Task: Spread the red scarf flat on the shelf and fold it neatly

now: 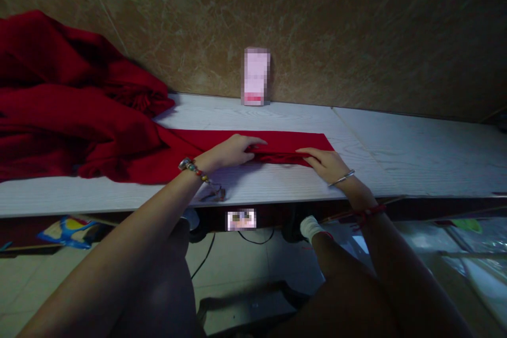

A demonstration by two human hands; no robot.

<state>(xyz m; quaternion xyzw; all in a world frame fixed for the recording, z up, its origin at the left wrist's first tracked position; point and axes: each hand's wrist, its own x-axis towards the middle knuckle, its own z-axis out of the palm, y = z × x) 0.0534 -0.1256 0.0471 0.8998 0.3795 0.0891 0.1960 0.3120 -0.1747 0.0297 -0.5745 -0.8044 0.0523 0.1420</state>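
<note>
A long red scarf, its fabric folded into a flat strip, lies along the white wood-grain table. My left hand rests on the middle of the strip, index finger stretched out and thumb apart, touching the cloth near its front edge. Close to the strip's right end, my right hand has its fingers and thumb closed on the front folded edge. To the left the scarf becomes a loose, rumpled heap, with a tasselled fringe showing at the back. Fabric under both palms is hidden.
A pink-and-white upright item, blurred out, stands at the back against the brown marbled wall. Below the front edge are a blue-and-yellow item, black cables and clear plastic bags at the right.
</note>
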